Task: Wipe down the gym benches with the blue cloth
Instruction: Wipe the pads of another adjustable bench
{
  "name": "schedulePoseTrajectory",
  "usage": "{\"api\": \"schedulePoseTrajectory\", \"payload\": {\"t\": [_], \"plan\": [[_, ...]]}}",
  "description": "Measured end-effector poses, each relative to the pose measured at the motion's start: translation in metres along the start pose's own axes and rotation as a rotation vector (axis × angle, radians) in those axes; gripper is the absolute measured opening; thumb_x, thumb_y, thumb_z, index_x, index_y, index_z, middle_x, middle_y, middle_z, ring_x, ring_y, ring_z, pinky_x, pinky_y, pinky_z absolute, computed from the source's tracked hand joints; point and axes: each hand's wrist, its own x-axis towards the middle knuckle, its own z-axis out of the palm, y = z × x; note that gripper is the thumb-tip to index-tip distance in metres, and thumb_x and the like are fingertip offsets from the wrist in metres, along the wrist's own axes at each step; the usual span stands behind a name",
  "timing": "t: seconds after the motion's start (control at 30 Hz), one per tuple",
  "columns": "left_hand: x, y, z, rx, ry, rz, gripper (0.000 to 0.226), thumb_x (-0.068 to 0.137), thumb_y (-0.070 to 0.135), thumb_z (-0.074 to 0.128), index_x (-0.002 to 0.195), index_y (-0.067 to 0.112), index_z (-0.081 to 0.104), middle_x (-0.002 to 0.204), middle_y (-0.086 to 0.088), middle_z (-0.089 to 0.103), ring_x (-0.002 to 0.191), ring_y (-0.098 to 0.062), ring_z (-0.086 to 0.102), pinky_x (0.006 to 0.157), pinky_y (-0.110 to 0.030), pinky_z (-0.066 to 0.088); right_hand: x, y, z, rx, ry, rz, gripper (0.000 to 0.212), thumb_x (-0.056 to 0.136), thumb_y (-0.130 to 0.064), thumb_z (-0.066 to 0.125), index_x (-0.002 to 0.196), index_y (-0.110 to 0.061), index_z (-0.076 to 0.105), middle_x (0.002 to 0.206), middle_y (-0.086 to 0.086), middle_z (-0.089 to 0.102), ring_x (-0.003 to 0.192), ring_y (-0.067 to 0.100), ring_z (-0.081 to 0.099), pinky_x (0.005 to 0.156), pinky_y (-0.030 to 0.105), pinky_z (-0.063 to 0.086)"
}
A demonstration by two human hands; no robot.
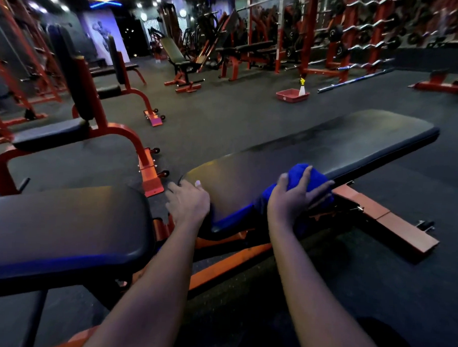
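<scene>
Two bare arms reach in from the bottom. Close by on the left is a short black seat pad [62, 231]. Just past it is the long black bench pad [315, 151], which runs away to the right on an orange frame [231, 265].

The L hand [187, 203] rests on the near end of the long pad. Its thumb lies on top and its fingers [170, 190] point off to the left. They look mostly straight, but it's blurry there, so that's only a best look. This hand has nothing in it.

The R hand [298, 194] is on the right side edge of the same pad, holding the blue cloth [297, 172]. The fingers are curled over the cloth and squeeze it into a lump, w/ the thumb on the left side of it. Some cloth hangs down under the hand by the pad's edge.

A flat orange foot [393, 227] sticks out on the floor to the right, below the pad.

Farther off on the left stands another bench w/ a tall back [69, 69] and little wheels. The floor [225, 115] is dark.

Past the long pad a red tray [291, 96] sits on the floor – a spray bottle [302, 87] w/ a yellow top stands in it. Near it a long bar [358, 80] lies on the floor.

At the back are a tilted bench [175, 53] and red racks [360, 34] w/ wavy bars – dim and blurry.
</scene>
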Motion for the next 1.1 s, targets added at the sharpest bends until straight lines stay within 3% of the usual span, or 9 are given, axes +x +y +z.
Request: {"api": "schedulePoseTrajectory", "payload": {"t": [0.17,0.3,0.37,0.5,0.67,0.8,0.9,0.97,1.1], "plan": [[0.022,0.059,0.008,0.093,-0.065,0.311,0.046,0.103,0.039,0.033,0.13,0.006,0.05,0.137,-0.021,0.045,0.13,-0.038,0.037,0.103,-0.049,0.034,0.041,0.009,-0.008,-0.111,-0.093,0.079,0.066,0.091,-0.031,0.062,0.151,-0.025,0.035,0.16,0.023,-0.014,0.147,0.045,0.005,0.121,0.043,0.005],[0.039,0.103,0.026,0.099,-0.223,0.535,0.047,0.104,0.04,0.03,0.134,0.008,0.047,0.143,-0.018,0.042,0.134,-0.036,0.035,0.108,-0.05,0.029,0.075,-0.004,-0.015,0.014,0.01,0.207,0.074,0.095,-0.024,0.059,0.156,-0.011,0.019,0.159,0.03,-0.004,0.147,0.042,0.01,0.118,0.034,0.006],[0.049,0.115,0.037,0.141,-0.293,0.541,0.05,0.104,0.043,0.027,0.138,0.01,0.045,0.147,-0.017,0.04,0.137,-0.035,0.033,0.11,-0.051,0.026,0.062,0.002,-0.013,0.08,0.048,0.205,0.087,0.091,-0.027,0.065,0.156,-0.004,0.01,0.159,0.031,0.001,0.148,0.041,0.009,0.118,0.034,0.005],[0.077,0.144,0.062,0.232,-0.396,0.526,0.059,0.103,0.051,0.02,0.142,0.011,0.042,0.151,-0.017,0.037,0.14,-0.036,0.031,0.114,-0.053,0.021,0.062,0.016,-0.007,0.035,-0.002,0.245,0.087,0.092,-0.037,0.063,0.158,-0.018,0.01,0.158,0.031,-0.007,0.148,0.044,0.006,0.119,0.038,0.008],[0.104,0.159,0.081,0.262,-0.449,0.523,0.071,0.1,0.059,0.014,0.145,0.01,0.04,0.15,-0.022,0.037,0.14,-0.038,0.033,0.114,-0.053,0.026,0.119,0.016,-0.005,-0.181,0.018,0.363,0.078,0.099,-0.04,0.046,0.157,-0.017,-0.002,0.15,0.04,0.019,0.131,0.055,0.035,0.108,0.049,0.031],[0.106,0.149,0.079,0.28,-0.466,0.544,0.067,0.101,0.057,0.013,0.15,0.015,0.034,0.153,-0.021,0.034,0.142,-0.037,0.03,0.116,-0.049,0.024,0.134,0.013,-0.014,-0.105,0.082,0.387,0.085,0.098,-0.037,0.048,0.155,-0.013,-0.01,0.137,0.042,0.038,0.121,0.053,0.047,0.104,0.048,0.037],[0.099,0.152,0.076,0.316,-0.472,0.541,0.067,0.101,0.058,0.014,0.15,0.017,0.033,0.154,-0.019,0.031,0.142,-0.037,0.028,0.116,-0.052,0.024,0.135,0.011,-0.014,-0.059,0.125,0.382,0.093,0.095,-0.04,0.054,0.154,-0.001,-0.007,0.14,0.042,0.033,0.129,0.053,0.039,0.11,0.049,0.032],[0.094,0.159,0.075,0.341,-0.45,0.515,0.07,0.099,0.061,0.014,0.148,0.015,0.035,0.154,-0.017,0.031,0.142,-0.036,0.028,0.115,-0.054,0.024,0.119,0.018,-0.007,-0.107,0.09,0.3,0.089,0.093,-0.04,0.058,0.15,0.008,0.009,0.146,0.044,0.023,0.136,0.053,0.028,0.114,0.051,0.026],[0.088,0.162,0.076,0.348,-0.42,0.488,0.071,0.099,0.062,0.015,0.146,0.013,0.037,0.153,-0.016,0.031,0.141,-0.035,0.028,0.112,-0.056,0.026,0.15,0.026,-0.01,-0.193,0.086,0.255,0.067,0.097,-0.031,0.05,0.142,0.011,0.025,0.143,0.042,0.031,0.129,0.054,0.038,0.107,0.054,0.035]]}}
